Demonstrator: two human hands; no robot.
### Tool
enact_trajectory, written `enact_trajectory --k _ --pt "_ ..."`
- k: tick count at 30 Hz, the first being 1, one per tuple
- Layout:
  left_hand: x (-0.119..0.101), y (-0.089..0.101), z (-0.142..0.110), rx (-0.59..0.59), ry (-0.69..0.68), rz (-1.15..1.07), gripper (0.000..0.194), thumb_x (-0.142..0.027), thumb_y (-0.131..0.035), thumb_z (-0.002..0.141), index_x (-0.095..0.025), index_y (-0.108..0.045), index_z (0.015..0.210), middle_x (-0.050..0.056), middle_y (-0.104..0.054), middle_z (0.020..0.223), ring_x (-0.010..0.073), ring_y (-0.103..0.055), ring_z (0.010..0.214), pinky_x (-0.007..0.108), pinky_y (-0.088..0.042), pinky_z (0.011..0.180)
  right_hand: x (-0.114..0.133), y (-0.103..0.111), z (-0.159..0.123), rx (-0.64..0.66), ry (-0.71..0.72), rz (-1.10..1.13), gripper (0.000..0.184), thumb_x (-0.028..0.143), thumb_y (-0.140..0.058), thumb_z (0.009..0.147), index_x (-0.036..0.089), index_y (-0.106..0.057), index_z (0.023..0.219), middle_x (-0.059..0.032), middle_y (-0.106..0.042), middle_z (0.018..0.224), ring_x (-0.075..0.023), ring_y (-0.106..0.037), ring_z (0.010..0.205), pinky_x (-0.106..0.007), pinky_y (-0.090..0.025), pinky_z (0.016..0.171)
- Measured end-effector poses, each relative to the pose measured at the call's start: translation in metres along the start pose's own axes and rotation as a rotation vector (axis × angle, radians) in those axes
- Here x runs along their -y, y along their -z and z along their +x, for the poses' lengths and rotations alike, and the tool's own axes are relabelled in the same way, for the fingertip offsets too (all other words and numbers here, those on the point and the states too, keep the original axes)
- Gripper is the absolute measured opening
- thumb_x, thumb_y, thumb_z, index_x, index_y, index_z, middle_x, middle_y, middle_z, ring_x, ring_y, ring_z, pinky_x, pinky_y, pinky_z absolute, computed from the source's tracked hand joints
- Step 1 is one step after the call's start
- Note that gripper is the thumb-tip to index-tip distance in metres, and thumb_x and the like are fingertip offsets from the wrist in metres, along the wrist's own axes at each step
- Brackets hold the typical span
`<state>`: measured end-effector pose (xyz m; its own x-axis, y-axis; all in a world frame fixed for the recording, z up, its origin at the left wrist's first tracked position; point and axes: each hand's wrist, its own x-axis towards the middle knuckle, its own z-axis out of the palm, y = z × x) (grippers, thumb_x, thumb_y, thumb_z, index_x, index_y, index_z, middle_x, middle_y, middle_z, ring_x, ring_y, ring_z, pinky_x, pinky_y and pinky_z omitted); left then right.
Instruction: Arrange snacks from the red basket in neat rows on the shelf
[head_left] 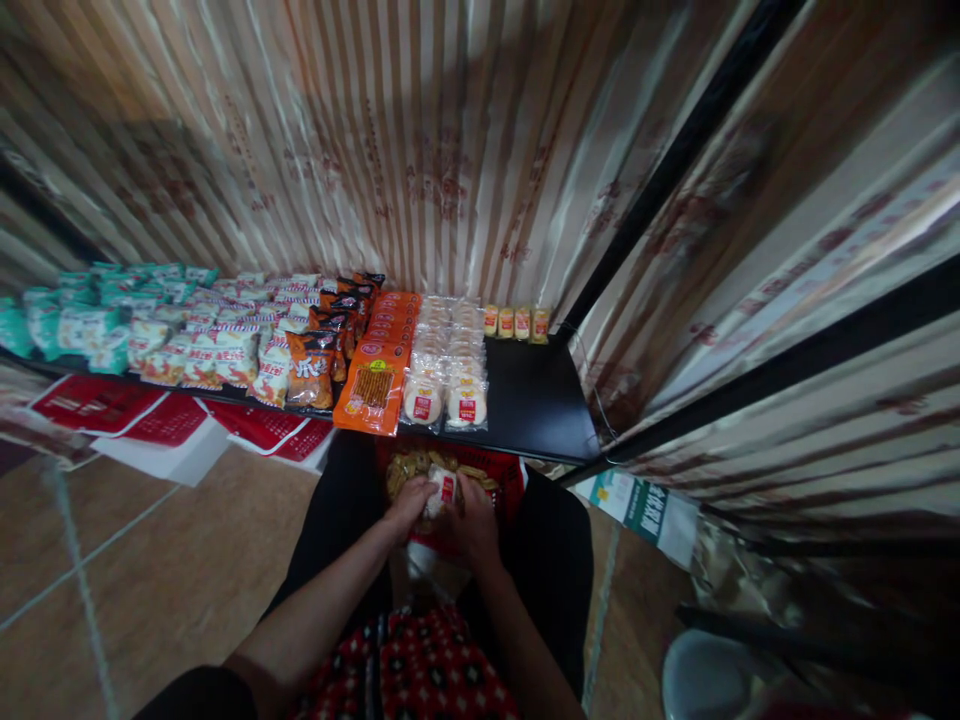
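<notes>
My left hand (410, 503) and my right hand (475, 520) meet above my lap, fingers closed on a small white snack packet (441, 490) with a red label. It looks like the round rice-cracker packets (466, 402) on the shelf, though fingers cover its edges. Just beyond my hands, several yellowish wrapped snacks (405, 470) lie in a red bag or box (513, 484) between my knees. My hands are below the front edge of the black shelf (536, 395).
Along the shelf stand rows of green packets (109, 340), white packets (236, 355), orange-and-black bags (310, 368), flat orange stick-snack packs (373, 385) and small yellow packets (523, 323). Black metal posts (637, 215) rise at the right. Red-and-white boxes (176, 435) sit under the shelf.
</notes>
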<state>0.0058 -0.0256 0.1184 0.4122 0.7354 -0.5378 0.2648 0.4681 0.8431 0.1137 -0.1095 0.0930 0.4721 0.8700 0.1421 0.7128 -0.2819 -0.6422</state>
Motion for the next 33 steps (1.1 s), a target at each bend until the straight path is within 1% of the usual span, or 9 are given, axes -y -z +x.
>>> enact_trajectory --k 3,6,9,12,17,21,27,30,33 --pt "-0.005 0.003 -0.001 0.055 -0.014 0.225 0.017 -0.030 -0.054 0.071 -0.015 -0.058 0.065 -0.002 -0.055 0.058 0.0113 -0.048 0.055 0.023 -0.036 0.054 0.006 0.008 -0.001 0.034 0.203 -0.183 0.054 0.016 -0.049 0.078 0.021 -0.049 0.132 -0.0105 -0.045 0.141 -0.0276 -0.040 0.127 -0.043 -0.037 0.101" --pt "-0.016 0.007 -0.005 0.091 -0.063 0.545 0.020 -0.032 -0.054 0.071 -0.015 -0.060 0.063 0.000 -0.058 0.062 0.0128 -0.050 0.061 0.023 -0.034 0.057 0.010 0.013 -0.001 0.086 0.337 -0.303 0.055 0.015 -0.048 0.080 0.025 -0.047 0.134 -0.0074 -0.038 0.146 -0.0298 -0.030 0.134 -0.045 -0.035 0.101" --pt "-0.026 0.011 -0.011 0.183 -0.119 0.735 0.027 -0.038 -0.050 0.073 -0.015 -0.064 0.069 0.002 -0.063 0.071 0.0150 -0.053 0.067 0.023 -0.034 0.059 0.009 0.013 -0.002 0.136 0.398 -0.334 0.058 0.016 -0.049 0.080 0.028 -0.043 0.137 -0.0055 -0.039 0.145 -0.0309 -0.029 0.134 -0.045 -0.036 0.098" --pt "-0.030 0.014 -0.014 0.242 -0.155 0.781 0.030 -0.038 -0.048 0.073 -0.014 -0.067 0.072 0.003 -0.064 0.073 0.0162 -0.054 0.069 0.024 -0.035 0.060 0.008 0.012 -0.004 0.170 0.392 -0.283 0.055 0.017 -0.049 0.080 0.027 -0.046 0.134 -0.0060 -0.052 0.135 -0.0296 -0.037 0.128 -0.044 -0.036 0.098" --pt "-0.030 0.016 -0.013 0.257 -0.133 0.695 0.025 -0.034 -0.049 0.070 -0.015 -0.066 0.069 -0.001 -0.058 0.064 0.0130 -0.049 0.063 0.022 -0.034 0.057 0.007 0.013 -0.009 0.148 0.270 -0.179 0.035 0.021 -0.055 0.079 0.022 -0.064 0.113 -0.0094 -0.064 0.105 -0.0259 -0.051 0.106 -0.038 -0.041 0.091" --pt "-0.032 0.018 -0.007 0.241 -0.163 0.621 0.034 -0.045 -0.047 0.073 -0.016 -0.062 0.065 -0.003 -0.052 0.059 0.0122 -0.046 0.062 0.022 -0.034 0.057 0.000 0.013 -0.010 0.111 0.110 -0.091 0.018 0.028 -0.058 0.078 0.020 -0.068 0.090 -0.0086 -0.065 0.090 -0.0246 -0.056 0.090 -0.037 -0.045 0.081" --pt "-0.040 0.023 0.001 0.161 -0.267 0.551 0.044 -0.056 -0.042 0.078 -0.017 -0.062 0.069 -0.001 -0.058 0.068 0.0145 -0.051 0.071 0.024 -0.039 0.066 -0.014 0.014 -0.002 0.032 -0.205 0.257 0.032 0.044 -0.058 0.072 0.019 -0.068 0.088 -0.0077 -0.069 0.086 -0.0235 -0.062 0.080 -0.036 -0.049 0.076" --pt "-0.041 0.022 0.001 0.126 -0.289 0.469 0.038 -0.051 -0.044 0.079 -0.018 -0.061 0.073 -0.001 -0.060 0.073 0.0146 -0.053 0.075 0.024 -0.040 0.069 -0.009 0.020 0.005 0.012 -0.361 0.478 0.040 0.051 -0.058 0.069 0.018 -0.068 0.088 -0.0060 -0.071 0.080 -0.0222 -0.064 0.073 -0.034 -0.051 0.069" --pt "-0.041 0.016 -0.001 0.139 -0.290 0.356 0.024 -0.038 -0.052 0.075 -0.018 -0.061 0.083 -0.001 -0.062 0.078 0.0135 -0.054 0.076 0.024 -0.041 0.071 -0.001 0.025 0.011 -0.030 -0.429 0.651 0.041 0.054 -0.061 0.065 0.018 -0.067 0.083 -0.0047 -0.071 0.074 -0.0216 -0.064 0.069 -0.032 -0.052 0.065"
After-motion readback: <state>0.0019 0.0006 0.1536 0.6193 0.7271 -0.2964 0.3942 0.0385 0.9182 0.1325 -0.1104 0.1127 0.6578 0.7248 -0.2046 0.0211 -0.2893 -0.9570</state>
